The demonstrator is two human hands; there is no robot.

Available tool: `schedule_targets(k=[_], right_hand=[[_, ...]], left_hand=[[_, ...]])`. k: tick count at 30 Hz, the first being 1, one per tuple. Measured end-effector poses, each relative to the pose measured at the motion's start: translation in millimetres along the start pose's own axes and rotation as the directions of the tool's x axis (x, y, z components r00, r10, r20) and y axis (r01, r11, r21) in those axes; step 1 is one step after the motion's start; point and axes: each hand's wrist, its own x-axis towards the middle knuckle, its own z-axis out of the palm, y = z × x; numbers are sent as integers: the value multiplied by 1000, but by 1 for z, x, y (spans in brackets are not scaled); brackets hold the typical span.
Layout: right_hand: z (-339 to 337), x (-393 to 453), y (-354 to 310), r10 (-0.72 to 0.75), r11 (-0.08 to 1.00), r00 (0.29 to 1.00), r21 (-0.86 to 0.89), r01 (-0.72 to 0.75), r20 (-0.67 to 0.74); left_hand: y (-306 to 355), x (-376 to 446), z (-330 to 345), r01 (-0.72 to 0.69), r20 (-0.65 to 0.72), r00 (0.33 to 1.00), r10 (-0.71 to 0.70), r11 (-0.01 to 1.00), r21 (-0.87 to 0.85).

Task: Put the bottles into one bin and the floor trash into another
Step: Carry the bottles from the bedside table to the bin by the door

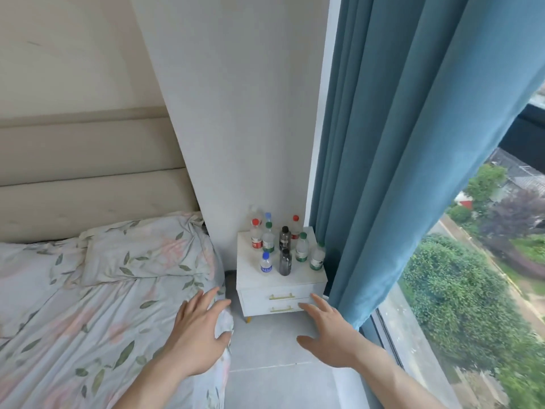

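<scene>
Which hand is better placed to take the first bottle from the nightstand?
Probably the right hand: open, in front of the nightstand. The left hand is open too, over the bed.

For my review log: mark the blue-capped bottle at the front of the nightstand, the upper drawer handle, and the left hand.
Blue-capped bottle [266,264], head view, on its label.
Upper drawer handle [282,296], head view, mid-bar.
Left hand [198,326], head view, back of the hand.

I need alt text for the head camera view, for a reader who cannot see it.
Two open hands, the left hand and the right hand, reach toward a white nightstand carrying about ten upright plastic bottles. A bed with floral bedding lies to the left; a blue curtain and window are to the right.
</scene>
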Motion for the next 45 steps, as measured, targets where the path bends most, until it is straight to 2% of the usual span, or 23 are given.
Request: schedule_targets(k=[9,14,20,23,28,32,38,42,45], right_hand=[[-38,127,24,77,997,996,13,-78,46],[-44,213,34,158,986,986,50,-161,52],[-42,306,43,297,939,949,148,-311,108],[-46,349,48,344,918,927,153,-365,151],[-45,407,56,411,885,892,152,-440,188],[-29,452,70,441,860,867,167,-482,233],[3,508,88,446,857,858,155,-491,256],[25,530,100,465,844,848,164,-511,253],[34,540,109,503,819,841,200,-537,200]], left_hand=[[-6,141,-17,-15,65,998,17,999,-29],[-23,257,-5,-34,186,982,39,999,-31],[-27,392,21,-102,440,893,97,995,-12],[-22,442,37,-147,506,851,139,989,-24],[-23,495,74,-149,601,790,124,989,-8],[-30,525,109,-89,631,767,115,993,-74],[-41,555,157,6,608,791,72,992,-126],[-49,560,180,67,558,828,58,977,-200],[-52,563,190,126,505,863,34,952,-279]])
